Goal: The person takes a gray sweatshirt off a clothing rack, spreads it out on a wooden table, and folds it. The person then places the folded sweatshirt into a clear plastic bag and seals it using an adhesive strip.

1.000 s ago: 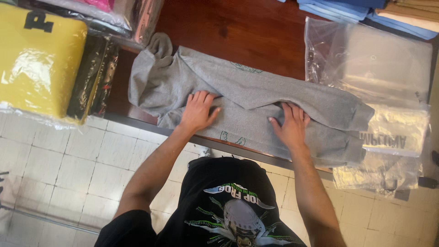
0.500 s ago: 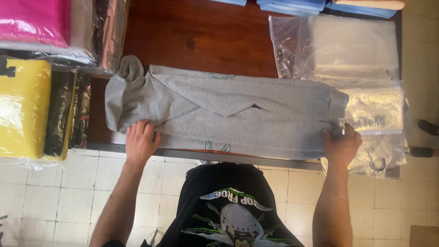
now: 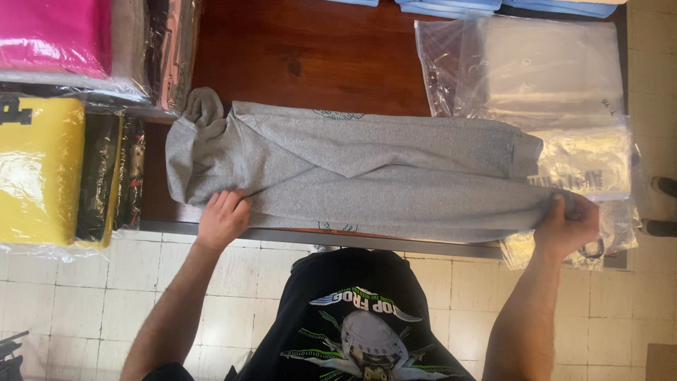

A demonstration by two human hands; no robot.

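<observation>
A grey sweatshirt (image 3: pixel 367 173) lies folded into a long band across the middle of the frame, on a dark red-brown table (image 3: pixel 310 56), its near edge running along the table's front rim. The left hand (image 3: pixel 222 219), at lower left of centre, grips the garment's near edge close to its left end — fingers curled over the cloth, thumb side tucked under the fold. The right hand (image 3: pixel 568 226), at the right of the frame, is closed around the garment's other end, the cloth bunched inside the fist where it hangs just past the table corner. The two hands are well apart, one at each end of the band.

At the garment's upper left a rounded lump of grey cloth (image 3: pixel 204 106) sticks up. Along the left edge of the frame sits a yellow packed item (image 3: pixel 39 169) in clear wrap, a dark packed item (image 3: pixel 106 176) just beside it, and a pink packed item (image 3: pixel 53 35) in the upper left corner. In the upper right lie clear plastic bags (image 3: pixel 550 70), one overlapping the garment's right end. Below the table — pale floor tiles (image 3: pixel 70 303) and the person's black printed shirt (image 3: pixel 360 324)
</observation>
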